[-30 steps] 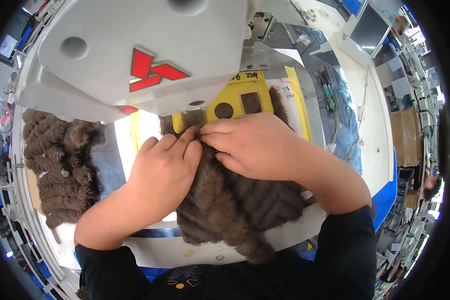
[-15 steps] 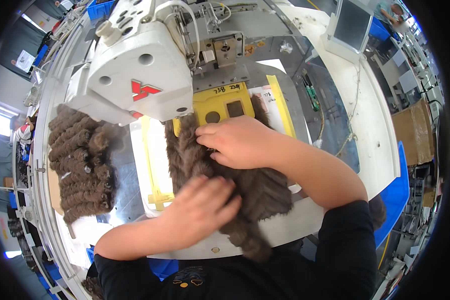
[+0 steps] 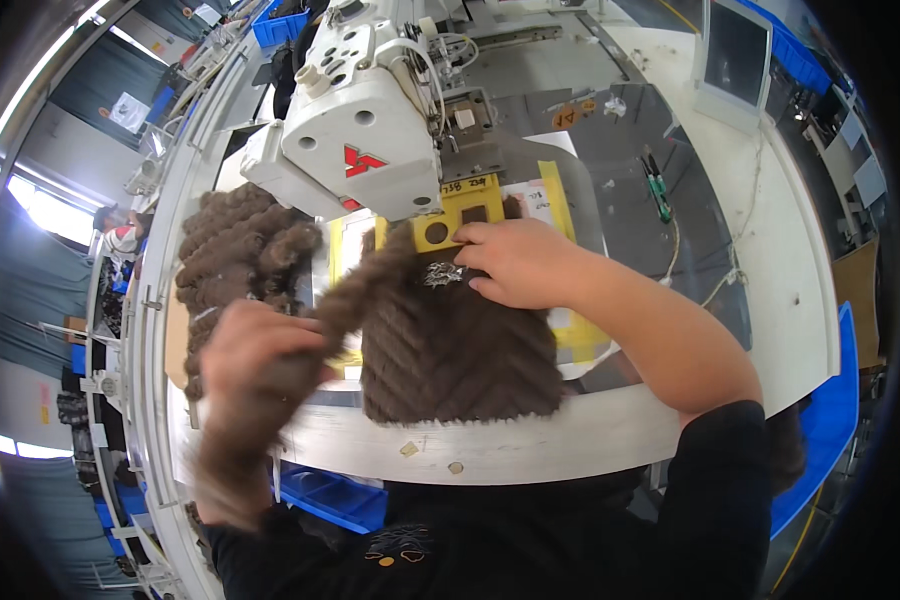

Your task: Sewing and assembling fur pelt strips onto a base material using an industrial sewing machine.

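Note:
A white machine head [image 3: 350,140] stands over a yellow plate [image 3: 478,203] with cutouts. Below it lies a brown chevron-patterned fur piece [image 3: 462,370] with a shiny silvery patch. My left hand [image 3: 265,355], blurred, is closed around a long brown fur strip [image 3: 355,300], pulled out to the left and still reaching up to the plate. My right hand [image 3: 515,262] rests on the fur at the plate’s lower edge, fingers apart.
Rolled fur strips [image 3: 230,235] lie at the left. Green-handled tools [image 3: 658,195] and a screen [image 3: 732,62] are at the right. Blue trays [image 3: 325,500] sit below the table edge. A co-worker [image 3: 120,235] is at far left.
My left hand has left the plate, taken hold of the fur strip and swung it leftward, uncovering the chevron piece and silvery patch. My right hand stays near the plate.

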A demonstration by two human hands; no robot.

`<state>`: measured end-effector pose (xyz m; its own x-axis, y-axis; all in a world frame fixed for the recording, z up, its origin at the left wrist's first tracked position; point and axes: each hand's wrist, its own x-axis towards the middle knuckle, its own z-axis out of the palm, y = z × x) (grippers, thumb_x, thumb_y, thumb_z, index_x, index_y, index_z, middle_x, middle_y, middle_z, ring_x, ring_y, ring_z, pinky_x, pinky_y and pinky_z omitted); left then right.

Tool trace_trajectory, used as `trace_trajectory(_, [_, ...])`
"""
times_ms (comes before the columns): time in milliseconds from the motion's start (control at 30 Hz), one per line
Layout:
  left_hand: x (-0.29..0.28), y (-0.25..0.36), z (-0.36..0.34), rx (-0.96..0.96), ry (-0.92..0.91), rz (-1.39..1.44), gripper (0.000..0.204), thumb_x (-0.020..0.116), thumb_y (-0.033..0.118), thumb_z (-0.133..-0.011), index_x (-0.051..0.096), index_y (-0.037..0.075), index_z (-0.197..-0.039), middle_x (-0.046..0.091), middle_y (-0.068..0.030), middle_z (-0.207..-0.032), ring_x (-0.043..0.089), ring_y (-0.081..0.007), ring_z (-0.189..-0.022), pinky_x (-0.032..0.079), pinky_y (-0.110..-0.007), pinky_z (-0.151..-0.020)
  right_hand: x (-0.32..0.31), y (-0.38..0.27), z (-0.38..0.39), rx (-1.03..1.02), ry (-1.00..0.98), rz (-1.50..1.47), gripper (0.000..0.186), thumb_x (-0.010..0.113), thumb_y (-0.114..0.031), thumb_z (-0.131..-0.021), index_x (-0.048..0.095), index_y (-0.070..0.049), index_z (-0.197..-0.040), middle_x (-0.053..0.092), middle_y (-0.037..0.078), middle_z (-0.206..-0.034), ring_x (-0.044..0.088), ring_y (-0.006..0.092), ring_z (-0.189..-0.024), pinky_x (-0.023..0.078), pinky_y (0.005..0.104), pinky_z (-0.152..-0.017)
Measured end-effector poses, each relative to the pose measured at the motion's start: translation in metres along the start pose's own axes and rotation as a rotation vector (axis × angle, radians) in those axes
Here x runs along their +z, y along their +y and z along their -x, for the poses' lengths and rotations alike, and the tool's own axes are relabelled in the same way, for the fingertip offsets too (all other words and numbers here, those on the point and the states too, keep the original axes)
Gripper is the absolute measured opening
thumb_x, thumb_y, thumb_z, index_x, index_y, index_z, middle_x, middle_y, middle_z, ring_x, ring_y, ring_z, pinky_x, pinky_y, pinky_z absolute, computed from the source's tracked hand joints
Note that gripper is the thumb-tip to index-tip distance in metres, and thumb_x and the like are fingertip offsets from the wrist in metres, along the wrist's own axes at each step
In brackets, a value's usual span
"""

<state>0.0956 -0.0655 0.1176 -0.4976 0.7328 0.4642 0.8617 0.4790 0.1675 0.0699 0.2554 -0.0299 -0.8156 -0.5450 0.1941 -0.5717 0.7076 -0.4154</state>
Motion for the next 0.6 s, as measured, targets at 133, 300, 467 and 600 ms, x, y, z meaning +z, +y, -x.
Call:
trace_trajectory(133, [-0.061,-0.053,0.071,-0.454,0.210,0.365,0.052,0.092,0.026,-0.079,0.063,0.003,-0.116,0.063,-0.0088,-0.107,0.062,-0.0208,-0.096,0.051,-0.035,-0.087,0.000,-0.006,-0.007,-0.063,0.003,-0.013,0.028,0.066,-0.023,-0.093,0.072,-0.007,-0.115,0.064,0.008,-0.133,0.066,0.0290,-0.116,0.056,0.0444,-0.094])
trace_trajectory(300, [-0.062,-0.088,0.102,-0.401,0.540,0.421,0.060,0.086,0.015,-0.083,0.057,0.000,-0.133,0.064,-0.0166,-0.124,0.062,-0.0270,-0.111,0.049,-0.041,-0.101,-0.003,-0.009,-0.001,-0.003,-0.021,-0.032,0.031,0.066,-0.026,-0.093,0.072,-0.006,-0.117,0.064,0.007,-0.136,0.066,0.0290,-0.117,0.055,0.0438,-0.095])
trace_trajectory(467, [-0.051,-0.051,0.060,-0.446,0.571,0.689,0.049,0.086,0.007,-0.080,0.060,0.002,-0.122,0.066,-0.0161,-0.119,0.062,-0.0281,-0.115,0.046,-0.043,-0.105,-0.001,-0.008,-0.003,0.010,-0.039,-0.034,0.035,0.065,-0.026,-0.093,0.071,-0.007,-0.122,0.063,0.007,-0.140,0.065,0.0288,-0.119,0.055,0.0429,-0.097])
trace_trajectory(600, [-0.052,-0.060,0.076,-0.373,0.501,0.747,0.052,0.087,0.008,-0.080,0.058,0.003,-0.124,0.068,-0.0185,-0.115,0.066,-0.0259,-0.103,0.051,-0.036,-0.093,-0.004,-0.011,-0.005,0.007,-0.048,-0.045,0.037,0.067,-0.027,-0.092,0.072,-0.007,-0.123,0.063,0.007,-0.141,0.064,0.0281,-0.120,0.054,0.0418,-0.099])
